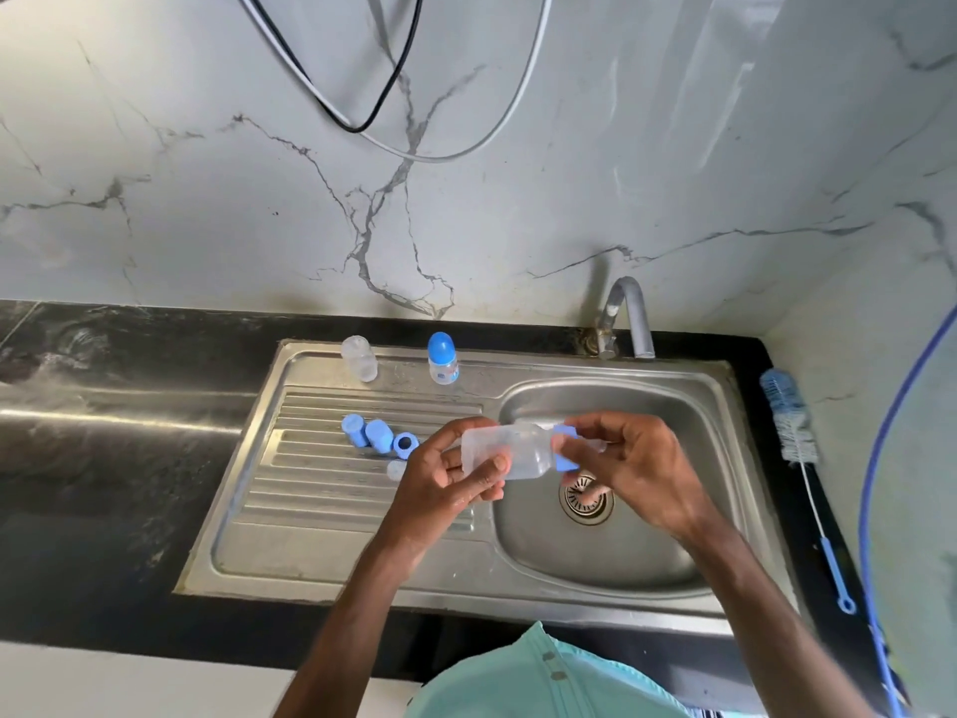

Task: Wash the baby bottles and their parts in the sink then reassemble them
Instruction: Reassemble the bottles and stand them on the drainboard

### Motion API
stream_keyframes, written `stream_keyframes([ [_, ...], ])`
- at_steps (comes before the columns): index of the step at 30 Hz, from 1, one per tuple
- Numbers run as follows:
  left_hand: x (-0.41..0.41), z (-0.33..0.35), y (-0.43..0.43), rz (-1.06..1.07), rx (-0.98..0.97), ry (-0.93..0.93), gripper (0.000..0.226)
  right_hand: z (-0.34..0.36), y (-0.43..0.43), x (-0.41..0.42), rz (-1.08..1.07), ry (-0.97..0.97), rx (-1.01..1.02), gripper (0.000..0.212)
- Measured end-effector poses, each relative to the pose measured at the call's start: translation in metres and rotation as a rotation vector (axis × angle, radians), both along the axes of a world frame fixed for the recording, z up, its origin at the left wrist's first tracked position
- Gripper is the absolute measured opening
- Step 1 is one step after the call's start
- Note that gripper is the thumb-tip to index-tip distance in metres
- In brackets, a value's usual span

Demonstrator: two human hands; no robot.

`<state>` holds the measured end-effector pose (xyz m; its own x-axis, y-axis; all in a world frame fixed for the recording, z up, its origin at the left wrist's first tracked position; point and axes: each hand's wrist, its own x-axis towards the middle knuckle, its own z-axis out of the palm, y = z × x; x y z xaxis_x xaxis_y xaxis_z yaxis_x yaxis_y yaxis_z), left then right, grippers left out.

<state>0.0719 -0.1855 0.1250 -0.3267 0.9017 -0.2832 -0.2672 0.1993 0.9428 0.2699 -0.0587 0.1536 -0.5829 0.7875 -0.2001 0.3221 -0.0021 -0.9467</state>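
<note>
My left hand [449,476] grips a clear baby bottle [505,452] lying sideways over the left edge of the sink basin [611,551]. At the bottle's neck sits a blue screw ring [565,448], held by the fingers of my right hand [629,466]. On the draining board [321,489] lie two blue caps [365,432], a blue ring [405,444] and a clear teat [396,470]. An open clear bottle [360,359] and a capped bottle with a blue lid [443,358] stand at the back of the sink.
The tap [624,316] stands behind the basin, with no water visibly running. A bottle brush [800,448] with a blue handle lies on the black counter [103,458] to the right. A blue hose [875,484] hangs at the far right. Cables droop on the marble wall.
</note>
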Motion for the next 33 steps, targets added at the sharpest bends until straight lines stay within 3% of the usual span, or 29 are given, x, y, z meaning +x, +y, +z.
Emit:
stream_keyframes([
  [2,0.004,0.001,0.001,-0.032,0.025,0.011,0.048,0.001,0.004,0.004,-0.006,-0.050,-0.041,0.043],
  [4,0.009,0.002,0.003,-0.036,0.030,0.024,0.048,0.001,0.007,0.008,-0.006,-0.105,-0.037,0.051],
  [6,0.012,0.001,0.006,-0.007,0.019,0.028,0.046,-0.003,0.008,0.018,0.035,-0.067,-0.050,0.044],
  [9,0.015,-0.001,0.010,0.007,-0.003,0.013,0.043,-0.006,0.009,0.028,0.073,0.006,-0.109,0.049],
  [12,0.019,0.000,0.017,-0.063,0.006,0.019,0.044,-0.003,0.010,0.032,0.014,0.053,-0.137,0.029],
  [15,0.021,0.004,0.025,-0.129,0.013,0.035,0.045,-0.004,0.014,0.035,-0.020,0.027,-0.177,0.052],
  [18,0.024,0.004,0.033,-0.113,-0.010,0.050,0.043,-0.004,0.018,0.043,0.000,0.072,-0.140,0.036],
  [25,0.018,0.007,0.042,-0.137,-0.041,0.041,0.042,-0.014,0.023,0.041,0.012,0.123,-0.193,0.036],
  [30,0.006,0.006,0.045,-0.186,-0.047,0.090,0.043,-0.017,0.024,0.040,0.025,-0.003,-0.022,0.042],
  [33,0.004,0.007,0.046,-0.213,-0.038,0.110,0.043,-0.016,0.025,0.035,0.011,0.045,-0.066,0.031],
])
